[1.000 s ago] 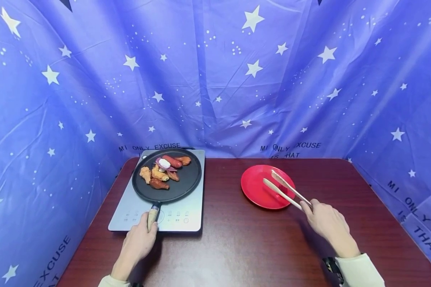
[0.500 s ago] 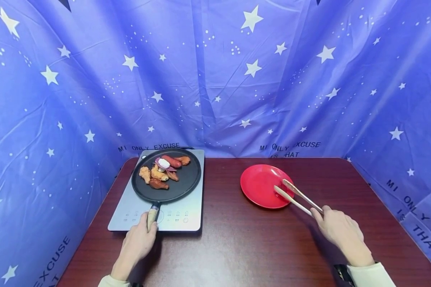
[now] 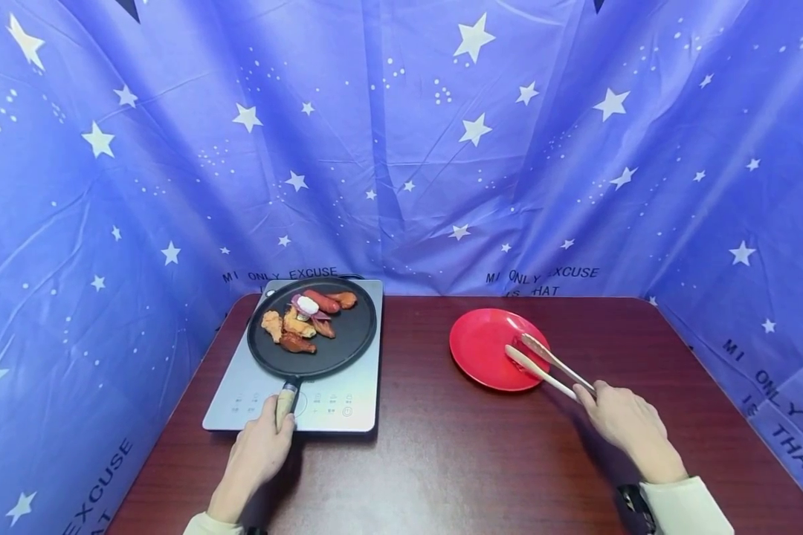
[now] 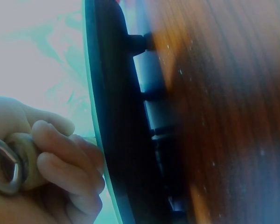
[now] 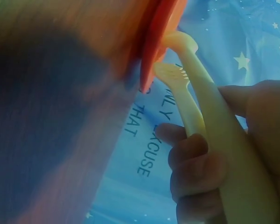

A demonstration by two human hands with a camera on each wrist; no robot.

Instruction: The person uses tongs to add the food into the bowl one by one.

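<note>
My left hand (image 3: pixel 259 448) grips the wooden handle (image 3: pixel 284 409) of a black frying pan (image 3: pixel 344 338) that sits on a silver induction cooktop (image 3: pixel 227 394). In the left wrist view the fingers (image 4: pixel 65 172) curl round that handle, whose end carries a metal ring (image 4: pixel 7 168). Several food pieces lie in the pan, among them a red sausage (image 3: pixel 323 300) and a brown drumstick (image 3: pixel 297 342). My right hand (image 3: pixel 625 422) holds pale tongs (image 3: pixel 542 377). Their two tips stand apart over the right part of a red plate (image 3: pixel 478 342), with no food between them.
A dark red wooden table (image 3: pixel 435 446) carries the cooktop on the left and the plate on the right, with bare wood between them. Blue star-patterned curtains (image 3: pixel 408 223) enclose the back and both sides.
The right hand and tongs have drawn back to the right and toward me, then shifted slightly forward again. The left hand, pan and plate stay in place.
</note>
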